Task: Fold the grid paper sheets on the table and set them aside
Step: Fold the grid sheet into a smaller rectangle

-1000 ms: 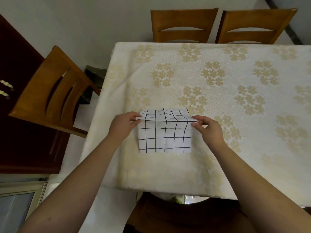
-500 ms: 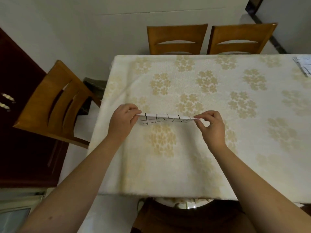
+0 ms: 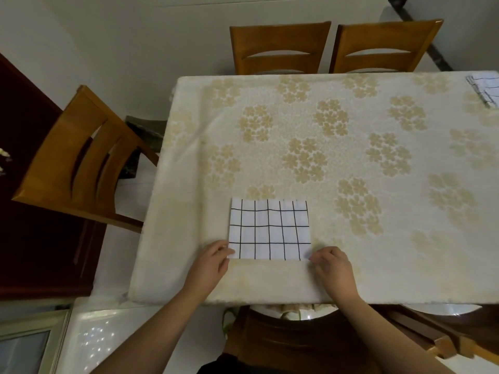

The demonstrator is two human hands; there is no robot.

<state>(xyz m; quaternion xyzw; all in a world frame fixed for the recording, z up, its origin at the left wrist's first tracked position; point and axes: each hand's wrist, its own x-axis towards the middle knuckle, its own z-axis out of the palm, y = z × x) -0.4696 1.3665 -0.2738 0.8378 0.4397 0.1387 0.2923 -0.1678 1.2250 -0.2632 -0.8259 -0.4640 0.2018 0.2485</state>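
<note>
Two items: white black-gridded paper sheet (image 3: 269, 229), near edge, our fingers (image 3: 224, 249) pinching its corners, folding unfinished; folded stack (image 3: 484, 89) far-right corner, done.

A single head-worn, wide-angle view looks forward and steeply down from the near edge of the worktop (image 3: 270, 282), facing toward 12 o'clock. Straight lines bow outward near the borders of the picture. The camera sits close above the hands: the left hand (image 3: 213, 261) and right hand (image 3: 333, 267) enter from 6 o'clock with both forearms, at the near corners of the grid paper sheet (image 3: 269, 229). The worktop fills the middle and runs off at 3 o'clock. Two chairs (image 3: 334, 47) stand at 12 o'clock, another chair (image 3: 78, 157) at 9 o'clock. No second view shares the scene.
</note>
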